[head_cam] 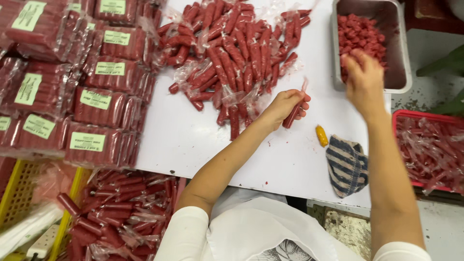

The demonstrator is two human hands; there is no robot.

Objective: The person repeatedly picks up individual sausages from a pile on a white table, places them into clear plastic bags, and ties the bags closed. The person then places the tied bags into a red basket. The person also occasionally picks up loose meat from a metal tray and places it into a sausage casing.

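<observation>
My left hand [286, 106] is closed around a red sausage-shaped stick in a clear plastic sleeve [295, 110], held just above the white table [183, 140]. My right hand [363, 77] reaches into a grey metal tray [400, 58] of red meat pieces [358, 34], fingers down among them; whether it grips any is unclear. A heap of wrapped red sticks [232, 53] lies on the table just beyond my left hand.
Stacked labelled packs of red sticks [92, 101] fill the left. A yellow crate of wrapped sticks [116, 217] sits below them. A red tray of clear plastic sleeves [430, 150] is at right. A striped cloth [347, 165] and a small yellow object [322, 136] lie near the front edge.
</observation>
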